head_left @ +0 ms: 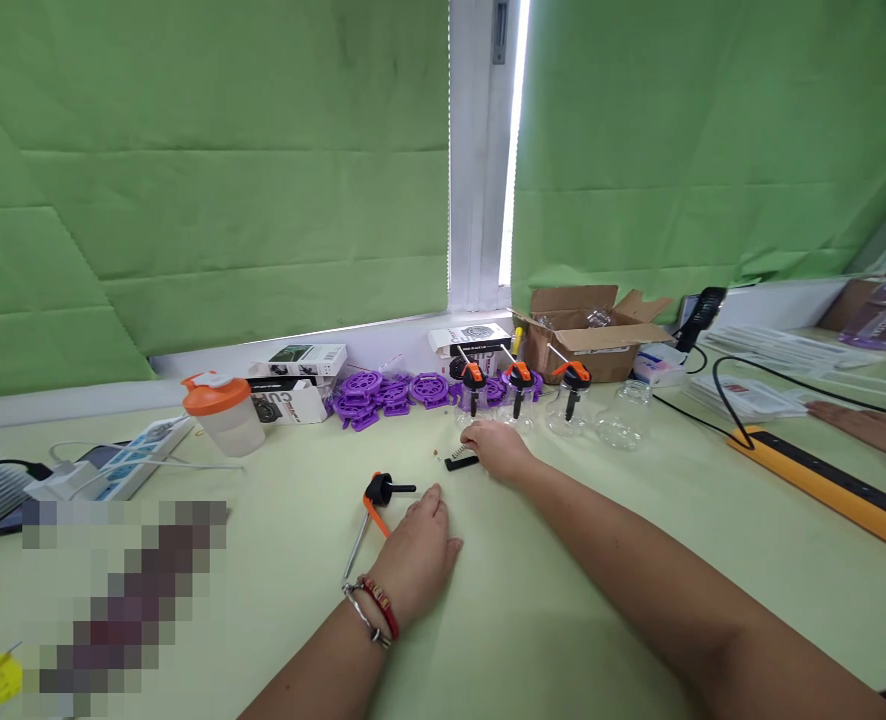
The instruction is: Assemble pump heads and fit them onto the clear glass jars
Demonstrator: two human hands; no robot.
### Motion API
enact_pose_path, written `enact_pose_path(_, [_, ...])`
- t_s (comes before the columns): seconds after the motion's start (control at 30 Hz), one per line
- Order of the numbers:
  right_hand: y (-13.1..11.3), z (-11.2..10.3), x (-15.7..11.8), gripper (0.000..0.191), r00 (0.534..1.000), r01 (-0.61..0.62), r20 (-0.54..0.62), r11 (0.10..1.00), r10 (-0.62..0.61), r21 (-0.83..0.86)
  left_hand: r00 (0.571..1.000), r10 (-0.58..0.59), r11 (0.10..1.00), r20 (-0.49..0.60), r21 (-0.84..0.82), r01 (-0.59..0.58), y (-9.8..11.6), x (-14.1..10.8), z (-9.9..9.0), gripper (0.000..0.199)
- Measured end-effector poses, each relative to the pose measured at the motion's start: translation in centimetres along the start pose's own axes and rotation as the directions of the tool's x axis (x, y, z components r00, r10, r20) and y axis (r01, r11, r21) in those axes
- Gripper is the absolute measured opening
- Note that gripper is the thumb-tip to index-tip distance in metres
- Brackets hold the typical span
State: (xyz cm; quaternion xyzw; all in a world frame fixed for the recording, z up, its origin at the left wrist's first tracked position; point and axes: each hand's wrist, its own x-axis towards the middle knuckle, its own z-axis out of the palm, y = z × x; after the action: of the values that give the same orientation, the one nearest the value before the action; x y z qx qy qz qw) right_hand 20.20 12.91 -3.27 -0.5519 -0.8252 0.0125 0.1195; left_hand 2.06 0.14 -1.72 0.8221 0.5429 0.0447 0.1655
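Observation:
My left hand [422, 540] lies flat on the table with its fingers stretched out and nothing in them. Just left of it rests a hand-grinder top [379, 490] with a black body, an orange arm and a metal rod. My right hand [497, 450] is farther forward, its fingers bent down and drawn together; what they hold, if anything, is hidden. By those fingertips lie a small metal spring [458, 452] and a short black bar [461, 463]. Tiny bits [436, 454] are scattered beside them. Behind stand glass jars with orange-and-black grinder tops [519, 376].
A bare glass jar [626, 415], purple plastic parts [394, 393], product boxes [300, 385] and an open carton [593, 340] line the back. A shaker cup [225, 415] and power strip [147, 455] stand left. At right are an orange power strip [825, 490] and another person's arm [863, 428].

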Motion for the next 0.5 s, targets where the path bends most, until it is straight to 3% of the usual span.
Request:
enact_pose_path(0.27, [0.7,0.4,0.2,0.02,0.999,-0.013,0.037,0.999,0.011,0.047,1.0,-0.003,1.0,-0.001,0.001,0.003,0.0,0.0,0.1,0.046])
enact_pose_path(0.5, [0.1,-0.1,1.2,0.027,0.994,0.062,0.086,0.994,-0.07,0.088,1.0,-0.001,1.0,-0.004,-0.013,0.001,-0.1,0.1,0.2,0.049])
